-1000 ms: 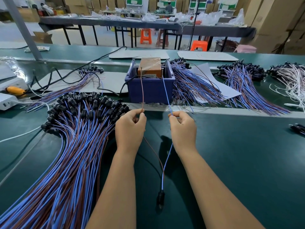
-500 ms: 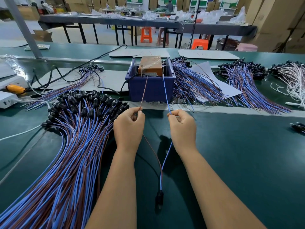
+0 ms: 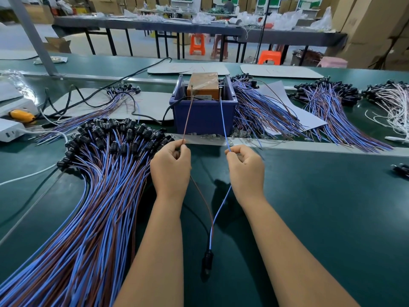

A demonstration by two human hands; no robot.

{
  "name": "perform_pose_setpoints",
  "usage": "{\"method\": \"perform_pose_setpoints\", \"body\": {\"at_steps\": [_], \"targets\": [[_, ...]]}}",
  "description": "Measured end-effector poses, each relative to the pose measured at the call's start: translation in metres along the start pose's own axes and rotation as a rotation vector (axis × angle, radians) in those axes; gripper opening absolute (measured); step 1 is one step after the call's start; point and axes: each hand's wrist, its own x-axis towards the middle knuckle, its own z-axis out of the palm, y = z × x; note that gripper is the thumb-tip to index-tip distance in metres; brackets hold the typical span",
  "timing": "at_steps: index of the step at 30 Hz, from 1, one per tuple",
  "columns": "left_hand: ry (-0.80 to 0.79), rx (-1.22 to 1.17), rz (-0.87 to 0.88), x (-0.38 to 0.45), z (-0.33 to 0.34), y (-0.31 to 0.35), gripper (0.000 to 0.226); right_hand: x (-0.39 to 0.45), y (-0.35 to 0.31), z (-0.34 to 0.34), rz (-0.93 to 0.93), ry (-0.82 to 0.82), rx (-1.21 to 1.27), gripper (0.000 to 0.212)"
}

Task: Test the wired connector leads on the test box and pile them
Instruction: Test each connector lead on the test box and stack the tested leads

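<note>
My left hand (image 3: pixel 170 169) pinches a brown wire (image 3: pixel 188 116) and my right hand (image 3: pixel 245 168) pinches a blue wire (image 3: pixel 224 120). Both wires belong to one lead, and their bare tips reach up to the orange test box (image 3: pixel 202 85) standing in a blue bin (image 3: pixel 203 114). The lead's black connector (image 3: pixel 207 260) hangs low between my forearms over the green mat. A big fanned pile of blue and brown leads (image 3: pixel 93 196) with black connectors lies left of my left arm.
Further lead bundles lie right of the bin (image 3: pixel 265 116) and at the far right (image 3: pixel 332 107), beside a white-wired bundle (image 3: pixel 394 100). A black cable (image 3: pixel 106 89) runs behind the pile. A white device (image 3: pixel 11 129) sits at the left edge. A metal rail (image 3: pixel 309 145) crosses the bench.
Both hands have held their spots. The wire tips have shifted a little at the test box, the brown one leaning more to the right at its top.
</note>
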Motion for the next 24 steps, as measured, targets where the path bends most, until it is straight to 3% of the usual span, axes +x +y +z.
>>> {"method": "perform_pose_setpoints", "body": {"at_steps": [24], "targets": [[0.016, 0.002, -0.017, 0.0009, -0.0020, 0.0019, 0.022, -0.0036, -0.0011, 0.0016, -0.089, -0.063, -0.055, 0.019]]}}
